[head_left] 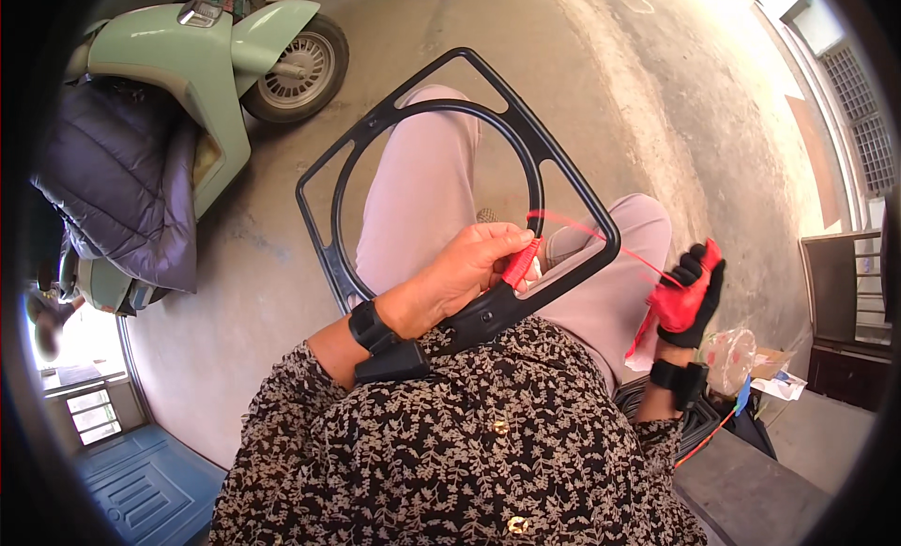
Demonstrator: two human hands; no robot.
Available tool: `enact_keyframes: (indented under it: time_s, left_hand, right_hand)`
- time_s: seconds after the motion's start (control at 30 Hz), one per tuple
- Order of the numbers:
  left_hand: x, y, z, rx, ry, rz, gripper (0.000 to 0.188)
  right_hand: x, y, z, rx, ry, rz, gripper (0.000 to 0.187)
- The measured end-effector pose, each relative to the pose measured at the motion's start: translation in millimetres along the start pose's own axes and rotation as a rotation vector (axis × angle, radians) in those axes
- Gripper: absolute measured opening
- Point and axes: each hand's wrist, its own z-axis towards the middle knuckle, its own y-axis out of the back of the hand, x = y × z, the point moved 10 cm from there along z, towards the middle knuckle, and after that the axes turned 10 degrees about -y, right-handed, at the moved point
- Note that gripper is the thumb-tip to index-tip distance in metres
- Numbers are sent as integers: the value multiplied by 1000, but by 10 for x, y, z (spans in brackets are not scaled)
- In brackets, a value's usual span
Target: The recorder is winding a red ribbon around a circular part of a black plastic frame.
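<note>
A black frame (572,191), squarish outside with a round ring inside, rests tilted across my lap. Red cord is wound tightly around a short stretch of its inner ring, making a red wrapping (520,265). My bare left hand (460,263) is closed on the ring at this wrapping, thumb pressed on top. From there a red cord (640,258) runs, slightly blurred, to my right hand (688,295). That hand, in a red and black glove, is raised off to the right with its fingers curled around the cord. More cord hangs below the glove.
A pale green scooter (160,44) with a dark quilted cover (117,171) stands at the left. At the lower left is a blue plastic surface (155,480). A clear round plastic item (727,360) and a grey bench-like surface (760,490) are at the lower right.
</note>
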Motion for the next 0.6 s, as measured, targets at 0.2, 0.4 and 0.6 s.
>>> enact_keyframes:
  time_s: [0.2, 0.4, 0.6]
  left_hand:
    - [-28, -35, 18, -39, -1, -36, 23]
    - [-62, -18, 44, -52, -5, 49, 16]
    - [32, -126, 62, -2, 71, -38, 12]
  right_hand:
    - [72, 120, -298, -124, -102, -165, 35]
    - [128, 30, -16, -483, 100, -1062, 35]
    - [-421, -254, 665, -525, 326, -1316, 49]
